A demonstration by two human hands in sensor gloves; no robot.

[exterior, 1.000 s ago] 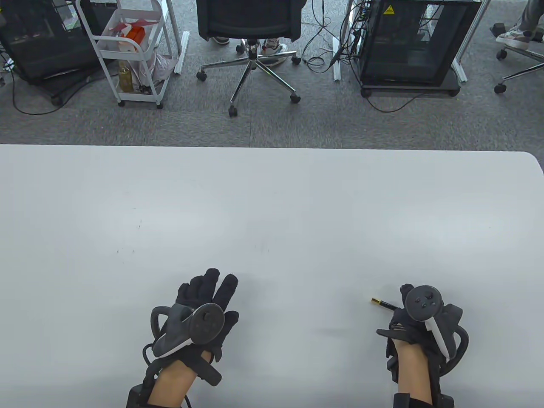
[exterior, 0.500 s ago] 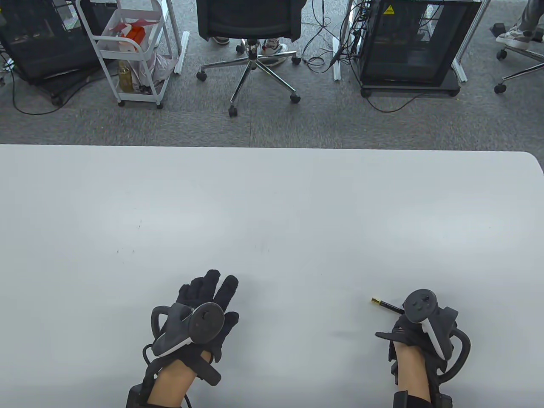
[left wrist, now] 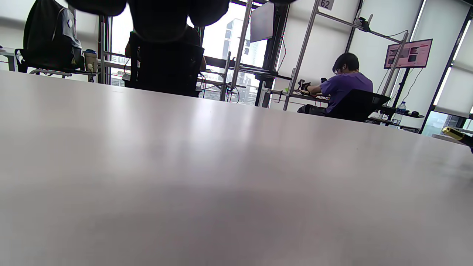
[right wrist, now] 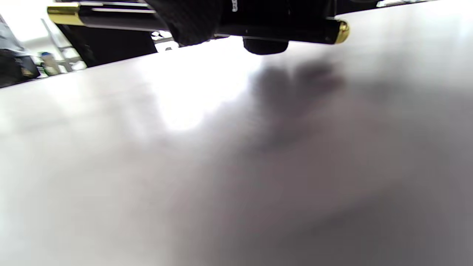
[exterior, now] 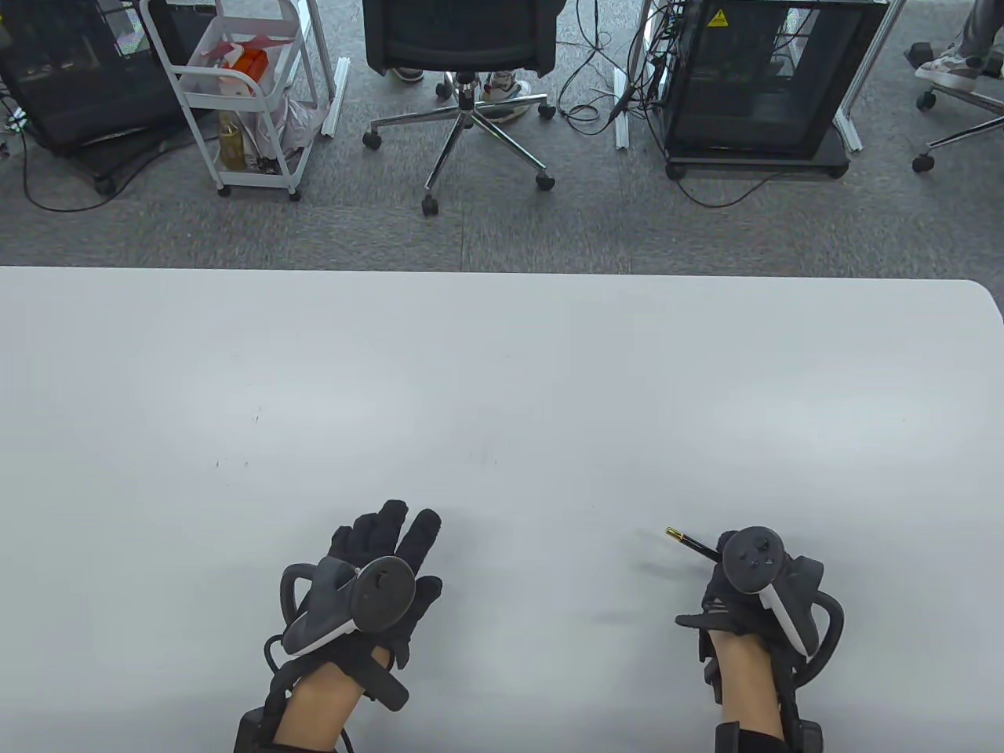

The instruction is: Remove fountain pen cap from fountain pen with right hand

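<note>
Table view, right hand point(exterior: 757, 596): is lifting the fountain pen point(exterior: 692, 543) off the surface point(exterior: 502, 376), drifting left; grip wrapping its barrel.
Left hand point(exterior: 376, 572): is lying flat, fingers spread.
Cap: not pulled off yet.

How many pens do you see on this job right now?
1. The fountain pen is held in the right hand, above the table. The left hand rests flat; whatever lies beneath it is hidden.

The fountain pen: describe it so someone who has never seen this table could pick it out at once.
On the white table, look near the front edge at the right hand. The fountain pen pokes out of its grip, up and to the left, clear of the tabletop. It is a slim black stick with gold ends, the only such thing there; the left hand is empty.
</note>
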